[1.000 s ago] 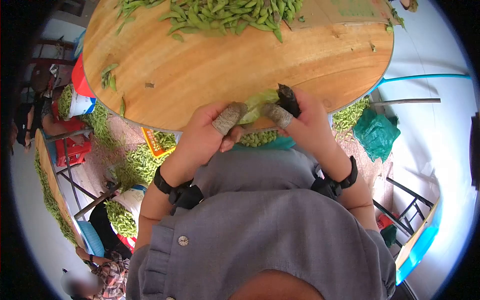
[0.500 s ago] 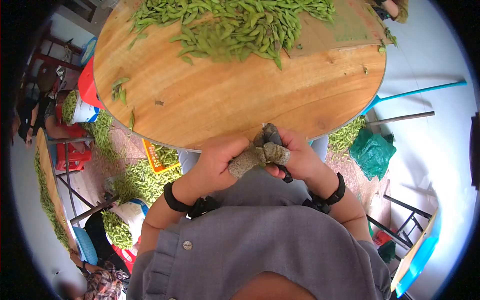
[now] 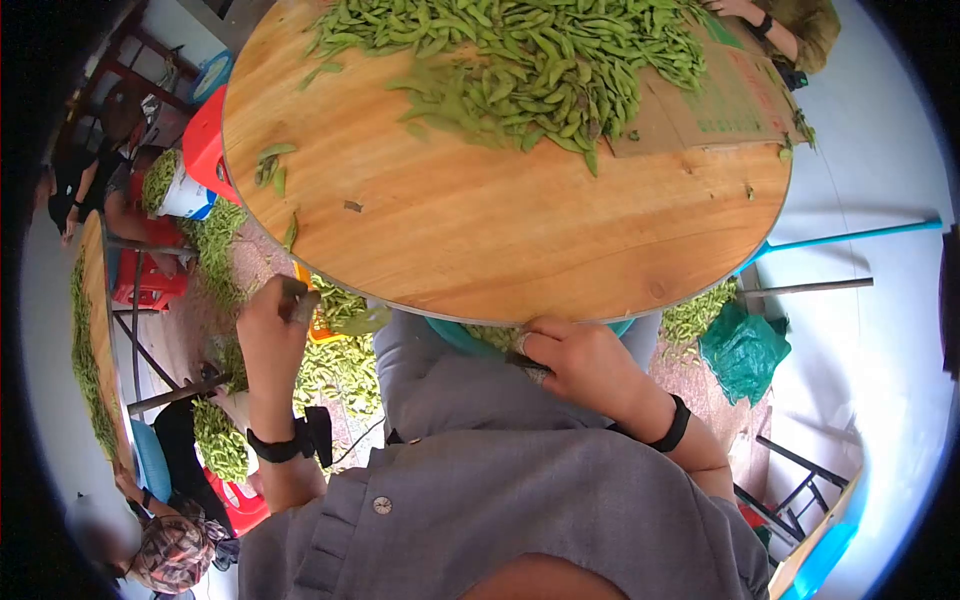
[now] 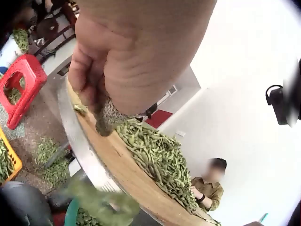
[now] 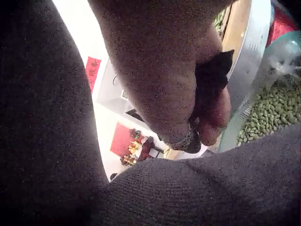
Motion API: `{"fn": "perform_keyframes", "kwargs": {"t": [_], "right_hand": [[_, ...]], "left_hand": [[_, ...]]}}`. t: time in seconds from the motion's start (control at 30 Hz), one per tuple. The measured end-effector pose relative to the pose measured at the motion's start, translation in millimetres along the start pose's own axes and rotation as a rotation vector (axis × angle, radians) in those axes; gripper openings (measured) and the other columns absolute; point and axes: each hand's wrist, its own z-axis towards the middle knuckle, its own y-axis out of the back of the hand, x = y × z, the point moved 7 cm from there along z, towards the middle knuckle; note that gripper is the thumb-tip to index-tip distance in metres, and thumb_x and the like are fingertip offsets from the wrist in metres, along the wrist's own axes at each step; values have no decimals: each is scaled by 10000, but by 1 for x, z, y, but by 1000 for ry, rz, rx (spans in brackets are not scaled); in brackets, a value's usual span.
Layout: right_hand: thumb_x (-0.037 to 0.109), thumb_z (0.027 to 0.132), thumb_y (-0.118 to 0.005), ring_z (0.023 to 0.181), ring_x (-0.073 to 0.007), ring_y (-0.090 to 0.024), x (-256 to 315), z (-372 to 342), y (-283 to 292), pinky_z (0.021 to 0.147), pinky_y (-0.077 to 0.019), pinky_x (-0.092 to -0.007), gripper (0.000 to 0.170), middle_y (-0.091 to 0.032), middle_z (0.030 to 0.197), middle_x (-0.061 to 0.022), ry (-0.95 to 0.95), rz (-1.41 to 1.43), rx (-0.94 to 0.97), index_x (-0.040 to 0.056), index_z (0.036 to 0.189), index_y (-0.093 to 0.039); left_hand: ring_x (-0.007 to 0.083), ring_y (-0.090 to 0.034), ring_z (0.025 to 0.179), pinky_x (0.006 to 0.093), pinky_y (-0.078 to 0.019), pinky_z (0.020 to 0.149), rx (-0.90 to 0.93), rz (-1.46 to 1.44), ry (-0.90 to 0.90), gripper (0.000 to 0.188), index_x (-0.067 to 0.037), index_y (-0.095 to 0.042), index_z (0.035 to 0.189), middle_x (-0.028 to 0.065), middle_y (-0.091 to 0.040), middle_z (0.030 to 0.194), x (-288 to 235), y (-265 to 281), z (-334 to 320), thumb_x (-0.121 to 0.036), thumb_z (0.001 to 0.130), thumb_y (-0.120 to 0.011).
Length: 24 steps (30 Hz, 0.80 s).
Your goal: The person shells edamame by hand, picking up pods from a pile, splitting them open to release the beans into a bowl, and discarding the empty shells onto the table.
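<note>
My left hand [image 3: 275, 325], with a grey-wrapped thumb, hangs over the floor left of the round table [image 3: 480, 240]; its fingers are curled, nothing visible in them. A blurred green pod or shell [image 3: 362, 321] is apart from it in the air, also blurred in the left wrist view [image 4: 106, 202]. Close to the table edge, above my lap, my right hand [image 3: 592, 368] has curled fingers, a black cover [image 5: 212, 77] and a wrapped thumb. No held thing shows there. Beside it a teal bowl [image 5: 233, 134] holds green beans [image 5: 273, 113], partly hidden in the head view.
Green pods [image 3: 560, 80] are heaped at the table's far side, partly on cardboard [image 3: 715, 110]. Pods also cover the floor [image 3: 345, 375] at left. A red stool [image 4: 26, 87], an orange basket [image 4: 10, 153], a green bag [image 3: 745, 350] and other people stand or lie around.
The hands were together over my lap and have parted: the left moved out to the left, the right stayed near the table edge. The blurred green piece now shows beside the left hand.
</note>
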Motion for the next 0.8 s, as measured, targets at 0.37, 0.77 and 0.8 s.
{"fn": "perform_keyframes", "kwargs": {"t": [0.37, 0.77, 0.8], "right_hand": [[37, 621, -645, 726, -322, -590, -9, -9, 5, 610, -491, -408, 227, -558, 797, -125, -18, 15, -89, 45, 834, -568], [149, 851, -594, 754, -343, -610, -26, -9, 18, 648, -497, -390, 259, -597, 836, -182, -132, 328, -271, 41, 1086, -572], [149, 851, -594, 754, -343, -610, -29, -5, 19, 648, -497, -390, 259, -597, 836, -182, -144, 337, -270, 41, 1086, -572]], "left_hand": [[326, -570, 845, 392, -486, 704, -291, 163, -673, 141, -93, -633, 893, 138, -576, 850, -161, -79, 116, -129, 757, -620], [197, -549, 761, 300, -445, 676, 293, -440, -321, 185, -57, -595, 1028, 42, -588, 887, -154, -83, 87, -122, 855, -598], [154, -544, 747, 290, -435, 665, 454, -734, -146, 192, -43, -578, 1058, 9, -577, 870, -146, -93, 74, -118, 881, -573]]}}
